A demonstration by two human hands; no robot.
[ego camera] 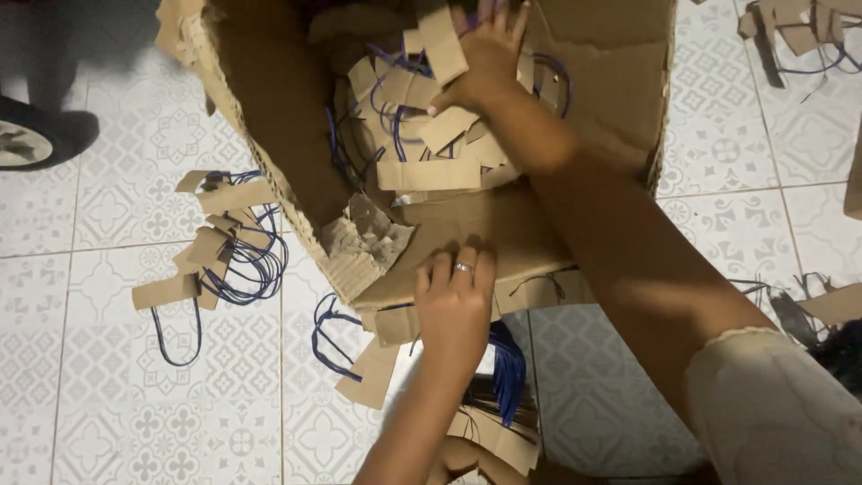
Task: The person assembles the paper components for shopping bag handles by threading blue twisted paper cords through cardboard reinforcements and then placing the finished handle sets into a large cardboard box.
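Cardboard box: right hand splayed open on tags inside; left hand flat, pressing flap.

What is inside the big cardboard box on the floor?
Inside the cardboard box lies a pile of brown paper tags with blue string loops. The right hand covers part of it; anything underneath is hidden.

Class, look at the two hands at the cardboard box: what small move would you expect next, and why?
Probably the right hand closes on a few brown paper tags and lifts them out: it lies spread on the heap inside the cardboard box, while the left hand presses down the front flap, steadying it.
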